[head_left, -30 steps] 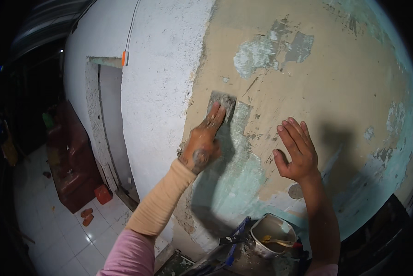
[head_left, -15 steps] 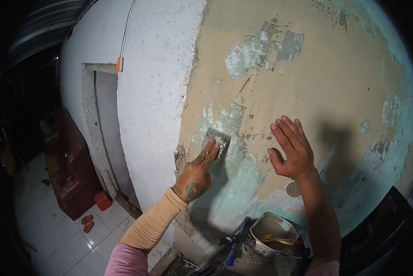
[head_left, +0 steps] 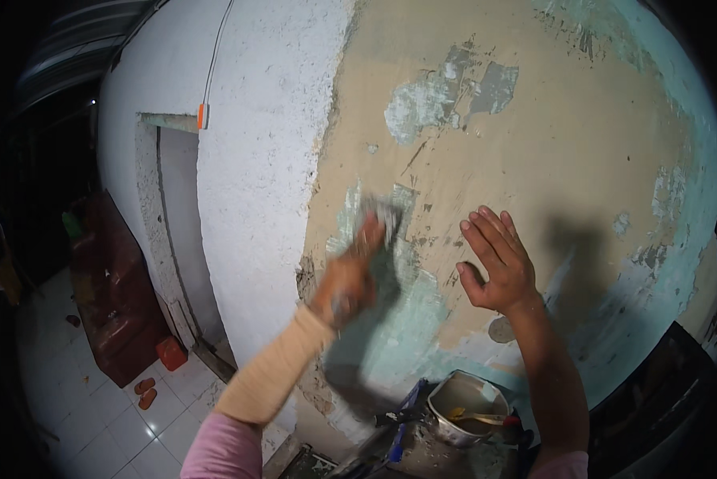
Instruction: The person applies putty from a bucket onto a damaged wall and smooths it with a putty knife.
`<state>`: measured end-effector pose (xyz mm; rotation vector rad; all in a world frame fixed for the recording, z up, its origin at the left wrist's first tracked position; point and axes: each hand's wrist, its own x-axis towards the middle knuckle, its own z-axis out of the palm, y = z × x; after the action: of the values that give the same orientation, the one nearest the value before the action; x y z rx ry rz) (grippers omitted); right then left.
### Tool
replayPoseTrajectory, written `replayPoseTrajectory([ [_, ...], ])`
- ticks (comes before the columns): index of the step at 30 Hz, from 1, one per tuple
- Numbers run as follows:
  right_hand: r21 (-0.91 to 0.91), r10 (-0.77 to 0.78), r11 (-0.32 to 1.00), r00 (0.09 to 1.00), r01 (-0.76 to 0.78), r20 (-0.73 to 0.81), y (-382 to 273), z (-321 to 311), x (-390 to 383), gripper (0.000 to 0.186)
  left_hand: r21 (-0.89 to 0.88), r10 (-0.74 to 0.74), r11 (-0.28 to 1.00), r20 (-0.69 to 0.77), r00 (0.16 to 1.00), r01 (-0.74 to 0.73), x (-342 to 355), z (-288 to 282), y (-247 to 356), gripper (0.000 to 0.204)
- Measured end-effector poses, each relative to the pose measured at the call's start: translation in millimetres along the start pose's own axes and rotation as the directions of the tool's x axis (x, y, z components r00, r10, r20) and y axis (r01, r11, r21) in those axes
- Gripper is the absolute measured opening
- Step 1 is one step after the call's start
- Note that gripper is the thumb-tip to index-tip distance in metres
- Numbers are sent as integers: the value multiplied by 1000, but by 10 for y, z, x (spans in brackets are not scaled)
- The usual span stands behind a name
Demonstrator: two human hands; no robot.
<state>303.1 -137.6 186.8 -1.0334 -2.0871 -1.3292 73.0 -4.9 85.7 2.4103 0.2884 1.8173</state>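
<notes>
From my end, the change I catch is in the left hand (head_left: 345,279), near the middle of the frame: half a second ago it held the flat scraper (head_left: 387,214) lower on the wall, and now the blade is further up. A second ago it was higher still, so I read these as short strokes up and down over one stretch. The hand is blurred by motion, but it is closed around the scraper, fingers laid along the blade; I can't make out the thumb.

The blade lies over the upper part of the pale green patch (head_left: 414,307), close to where the beige coating (head_left: 566,152) begins. Pale green now shows left of the blade, where hand and tool hid the surface a second ago, so I can't tell how much is freshly bared. I'd judge the work to be mid-stroke and far from finished, since beige spans most of the upper right.

The right hand (head_left: 498,267), right of centre, has barely shifted: empty, fingers extended, thumb spread wide. Whether it touches the wall I can't tell. The bucket (head_left: 453,434), lower centre, stays put with a wooden-handled tool (head_left: 486,418) lying across it.
</notes>
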Motion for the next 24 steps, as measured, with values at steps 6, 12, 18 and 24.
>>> replayPoseTrajectory([
  [6, -31, 11, 999, 1000, -12, -18, 32, -75, -29, 57, -6, -118, 993, 72, 990, 119, 77, -67, 180, 86],
  [12, -5, 20, 1000, 999, -20, -29, 13, -77, -24, 56, 9, -203, 979, 87, 975, 203, 562, -227, 242, 86],
  [18, -2, 13, 1000, 1000, -13, -6, -47, 14, 16, 58, 122, -161, 981, 58, 985, 153, -174, -27, 124, 85],
  [24, -17, 11, 1000, 1000, -11, -19, 14, -109, -16, 58, 74, -46, 996, 1, 999, 46, 584, -133, 132, 86],
])
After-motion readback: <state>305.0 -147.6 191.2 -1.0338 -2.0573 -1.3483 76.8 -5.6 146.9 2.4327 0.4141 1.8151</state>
